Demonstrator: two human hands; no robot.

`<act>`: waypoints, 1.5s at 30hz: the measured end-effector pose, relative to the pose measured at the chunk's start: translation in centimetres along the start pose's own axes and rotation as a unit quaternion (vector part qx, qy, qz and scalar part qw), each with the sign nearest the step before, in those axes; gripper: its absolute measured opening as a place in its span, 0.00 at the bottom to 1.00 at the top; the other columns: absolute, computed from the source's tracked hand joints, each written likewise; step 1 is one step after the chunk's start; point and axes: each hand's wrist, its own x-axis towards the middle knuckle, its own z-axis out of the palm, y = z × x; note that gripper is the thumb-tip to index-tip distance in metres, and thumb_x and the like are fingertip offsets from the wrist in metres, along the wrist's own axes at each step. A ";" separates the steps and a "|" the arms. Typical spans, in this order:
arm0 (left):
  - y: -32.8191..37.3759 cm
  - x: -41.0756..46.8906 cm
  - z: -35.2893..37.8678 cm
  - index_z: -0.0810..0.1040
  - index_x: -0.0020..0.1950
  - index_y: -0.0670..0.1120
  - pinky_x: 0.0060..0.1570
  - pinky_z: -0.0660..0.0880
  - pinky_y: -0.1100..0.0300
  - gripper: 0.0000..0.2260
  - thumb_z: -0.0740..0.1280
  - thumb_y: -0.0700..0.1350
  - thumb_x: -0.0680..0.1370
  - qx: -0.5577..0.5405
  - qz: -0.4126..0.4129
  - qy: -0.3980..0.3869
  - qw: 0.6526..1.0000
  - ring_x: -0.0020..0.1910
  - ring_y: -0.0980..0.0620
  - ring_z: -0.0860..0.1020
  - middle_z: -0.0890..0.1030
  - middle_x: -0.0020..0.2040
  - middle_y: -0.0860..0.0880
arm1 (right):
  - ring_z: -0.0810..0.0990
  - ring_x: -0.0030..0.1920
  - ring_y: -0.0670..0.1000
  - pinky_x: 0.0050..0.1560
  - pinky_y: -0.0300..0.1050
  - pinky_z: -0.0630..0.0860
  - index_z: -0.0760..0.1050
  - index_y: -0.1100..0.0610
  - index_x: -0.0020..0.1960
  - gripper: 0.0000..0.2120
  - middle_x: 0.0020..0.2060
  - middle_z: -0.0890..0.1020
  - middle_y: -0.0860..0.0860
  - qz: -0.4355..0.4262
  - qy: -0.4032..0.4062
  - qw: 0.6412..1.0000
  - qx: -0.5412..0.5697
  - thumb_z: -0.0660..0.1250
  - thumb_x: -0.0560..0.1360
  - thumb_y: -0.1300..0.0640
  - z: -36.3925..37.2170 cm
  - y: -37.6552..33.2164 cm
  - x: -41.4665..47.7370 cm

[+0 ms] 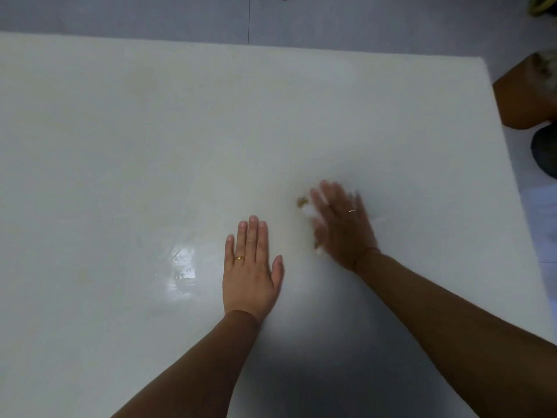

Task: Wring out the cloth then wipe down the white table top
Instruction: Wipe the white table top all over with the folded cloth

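The white table top [150, 146] fills most of the view. My left hand [251, 267] lies flat on it near the middle, fingers straight and together. To its right my right hand [342, 224] is blurred by motion and presses flat on a white cloth [307, 208], which shows only as pale edges with a brownish mark beside the fingers and by the palm. Most of the cloth is hidden under that hand.
A wet, shiny patch [180, 267] lies left of my left hand. The table's right edge runs past a brown object [524, 95] and a dark round object [545, 155] on the floor. Grey floor lies beyond the far edge.
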 end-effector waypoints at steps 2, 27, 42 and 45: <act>0.0 0.1 0.0 0.54 0.78 0.42 0.75 0.47 0.48 0.30 0.51 0.54 0.79 -0.001 -0.001 -0.002 1.000 0.77 0.45 0.51 0.55 0.78 0.43 | 0.54 0.76 0.58 0.73 0.64 0.50 0.54 0.54 0.76 0.26 0.76 0.56 0.56 0.172 -0.007 0.984 0.040 0.52 0.80 0.49 0.1 1.2 1.5; 0.3 1.5 -1.1 0.59 0.76 0.40 0.74 0.51 0.48 0.29 0.53 0.53 0.78 -0.028 0.001 -0.017 0.999 0.76 0.43 0.55 0.59 0.77 0.43 | 0.60 0.74 0.59 0.72 0.64 0.54 0.60 0.54 0.75 0.26 0.74 0.61 0.56 -0.066 0.006 0.998 0.004 0.51 0.78 0.48 -0.6 0.1 9.1; 0.9 15.5 -2.0 0.54 0.77 0.41 0.74 0.41 0.52 0.28 0.46 0.53 0.80 -0.016 -0.042 0.063 0.997 0.77 0.45 0.52 0.56 0.78 0.42 | 0.54 0.76 0.58 0.73 0.62 0.48 0.52 0.53 0.77 0.26 0.76 0.55 0.56 0.066 -0.009 0.998 -0.013 0.50 0.81 0.49 -1.2 6.3 15.7; 1.0 15.6 -1.7 0.53 0.77 0.41 0.75 0.41 0.52 0.28 0.47 0.53 0.80 -0.006 -0.050 0.065 0.997 0.77 0.45 0.51 0.55 0.78 0.42 | 0.46 0.77 0.56 0.73 0.61 0.41 0.45 0.52 0.77 0.26 0.77 0.48 0.54 0.300 0.000 0.953 0.045 0.46 0.82 0.48 -1.2 6.6 17.9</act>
